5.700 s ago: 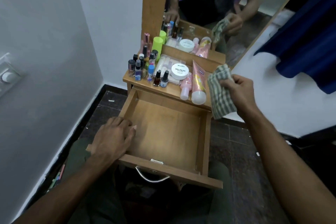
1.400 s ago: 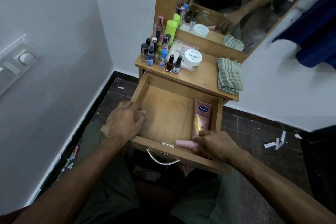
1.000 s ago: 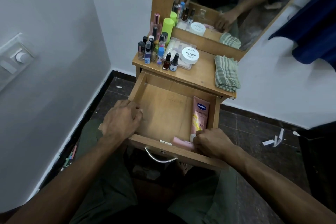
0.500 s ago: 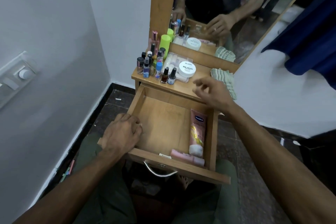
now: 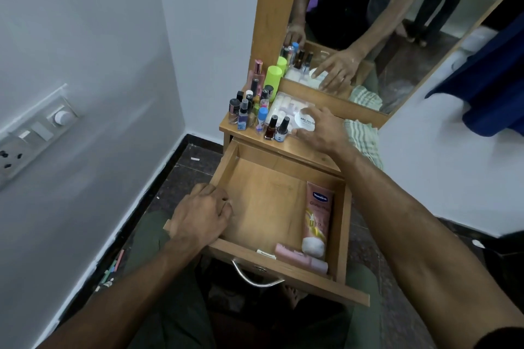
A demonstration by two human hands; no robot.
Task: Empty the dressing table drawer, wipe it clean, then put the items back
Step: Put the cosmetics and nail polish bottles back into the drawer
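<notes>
My left hand (image 5: 202,214) rests on the left wall of the open drawer (image 5: 341,224), near its front left corner, with the fingers curled over the rim and gripping it. My right hand (image 5: 319,132) is up on the dressing table top (image 5: 292,147), fingers and thumb bent round the white round tub (image 5: 304,122) marked nail polish, which sits on a clear flat box (image 5: 283,105) of small white pieces near the middle of the top. Just left of that tub, by the front edge of the top, 2 dark nail polish bottles (image 5: 276,129) stand upright side by side. A crowd of small bottles (image 5: 248,109) fills the back left corner, with a lime green can (image 5: 273,76) standing behind them against the mirror frame (image 5: 276,3). A green striped cloth (image 5: 363,137) lies at the right edge of the top, partly behind my forearm. Inside the drawer, a pink lotion tube (image 5: 319,218) lies along the right wall, white cap toward the front. A smaller pink tube (image 5: 300,258) lies along the front wall in the front right corner, touching that cap. A metal handle (image 5: 255,278) hangs on the drawer front
</notes>
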